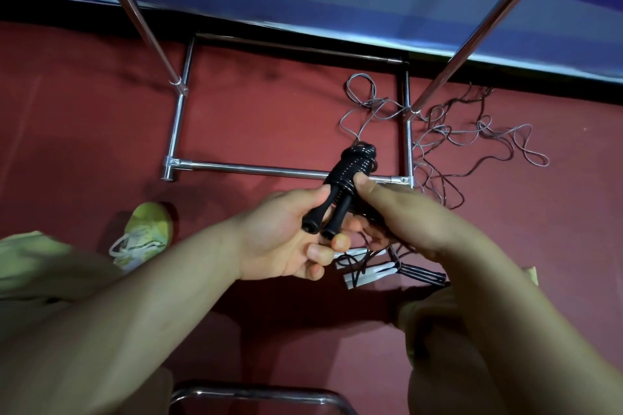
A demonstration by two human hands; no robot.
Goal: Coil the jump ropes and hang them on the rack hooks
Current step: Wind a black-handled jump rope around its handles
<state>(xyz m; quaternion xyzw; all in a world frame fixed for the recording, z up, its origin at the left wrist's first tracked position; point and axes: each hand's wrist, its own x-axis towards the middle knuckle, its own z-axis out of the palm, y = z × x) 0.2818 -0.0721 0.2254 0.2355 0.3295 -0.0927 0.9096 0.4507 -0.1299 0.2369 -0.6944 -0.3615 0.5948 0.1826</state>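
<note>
The black jump rope sits just right of the frame's centre, held up above the floor between both hands. Its cord is wound in tight turns around the two black handles, which lie side by side with their flared ends pointing toward 7 o'clock, and a knotted bunch of cord tops the bundle toward 1 o'clock. The left hand grasps the handle ends from 9 o'clock, thumb on top and fingers curled underneath. The right hand comes in from 4 o'clock, its thumb pressed against the coiled cord; its fingers go behind the bundle, so they probably wrap it, though the grip itself is hidden.

Directly beneath the hands, toward 6 o'clock, more rope handles, white and black, lie on the red floor. Behind the bundle, the chrome base bars of the rack form a rectangle on the floor, with two slanted poles rising toward 11 and 1 o'clock. At 2 o'clock a loose grey rope sprawls in tangled loops across the rack's right base bar. At 9 o'clock a yellow-green shoe with white laces rests on the floor. A chrome bar curves along the bottom edge at 6 o'clock.
</note>
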